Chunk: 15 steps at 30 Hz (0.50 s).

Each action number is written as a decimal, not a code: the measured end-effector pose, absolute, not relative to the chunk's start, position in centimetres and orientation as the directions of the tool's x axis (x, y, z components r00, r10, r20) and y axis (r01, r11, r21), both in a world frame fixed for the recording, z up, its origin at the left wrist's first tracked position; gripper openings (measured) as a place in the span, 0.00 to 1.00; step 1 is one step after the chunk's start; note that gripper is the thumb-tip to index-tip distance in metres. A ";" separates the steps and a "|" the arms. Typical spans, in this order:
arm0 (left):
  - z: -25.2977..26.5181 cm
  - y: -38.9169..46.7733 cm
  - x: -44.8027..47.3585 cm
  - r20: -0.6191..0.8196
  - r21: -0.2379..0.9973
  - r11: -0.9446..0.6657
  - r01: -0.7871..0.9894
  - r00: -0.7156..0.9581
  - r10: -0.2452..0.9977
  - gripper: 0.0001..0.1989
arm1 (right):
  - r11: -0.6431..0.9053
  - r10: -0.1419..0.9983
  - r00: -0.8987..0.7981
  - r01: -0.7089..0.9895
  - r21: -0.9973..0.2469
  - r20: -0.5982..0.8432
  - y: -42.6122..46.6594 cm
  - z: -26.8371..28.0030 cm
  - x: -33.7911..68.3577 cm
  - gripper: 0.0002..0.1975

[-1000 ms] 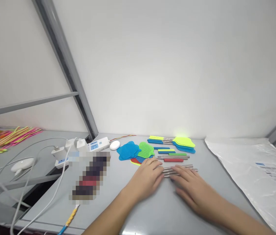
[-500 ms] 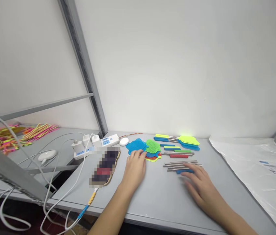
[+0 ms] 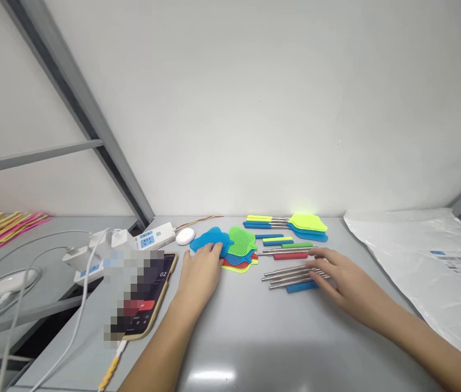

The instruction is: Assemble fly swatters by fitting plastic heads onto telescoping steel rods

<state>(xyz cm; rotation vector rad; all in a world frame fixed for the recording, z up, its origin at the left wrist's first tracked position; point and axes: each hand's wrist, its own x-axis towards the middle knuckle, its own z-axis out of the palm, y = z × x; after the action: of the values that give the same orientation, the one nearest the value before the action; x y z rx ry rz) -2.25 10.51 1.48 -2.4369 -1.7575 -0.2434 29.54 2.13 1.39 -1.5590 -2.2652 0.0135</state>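
My left hand (image 3: 202, 272) has its fingers curled on the near edge of a blue mesh fly swatter head (image 3: 213, 239); its thumb tip is hard to make out. Beside it lie a green swatter head (image 3: 241, 241) and, partly beneath, further blue, red and yellow heads. My right hand (image 3: 338, 275) is open, fingers stretched over the right ends of several metal rods (image 3: 285, 276). Close to those rods lies a blue handle tube (image 3: 300, 287). More rods and a red handle tube (image 3: 291, 256) lie farther back.
Assembled swatters (image 3: 307, 222) with yellow and blue heads lie by the wall. To the left are a phone (image 3: 152, 296) on a cable, a power strip (image 3: 154, 237) with chargers and a round white object (image 3: 185, 236). A white plastic bag (image 3: 410, 256) covers the right side.
The view has turned and shifted. My left hand has closed on the blue swatter head, which now looks tilted. My right hand has moved its fingers farther over the rods.
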 end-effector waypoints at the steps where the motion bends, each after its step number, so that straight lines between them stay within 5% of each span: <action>1: 1.3 10.3 -2.1 0.207 -0.012 -0.316 0.949 0.312 0.927 0.16 | 0.361 0.908 -0.285 0.905 -0.226 0.308 2.5 1.7 29.7 0.13; 15: 0.3 10.8 -2.8 0.234 0.054 -0.413 0.909 0.391 0.890 0.17 | 0.268 0.889 -0.152 0.937 -0.222 0.432 -0.3 -2.4 29.8 0.11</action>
<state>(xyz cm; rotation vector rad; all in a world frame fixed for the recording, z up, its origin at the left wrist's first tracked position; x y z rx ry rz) -2.84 10.77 0.27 -2.5500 -1.6539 -0.3474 29.79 -0.28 -2.45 -1.6448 -2.0668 -0.1344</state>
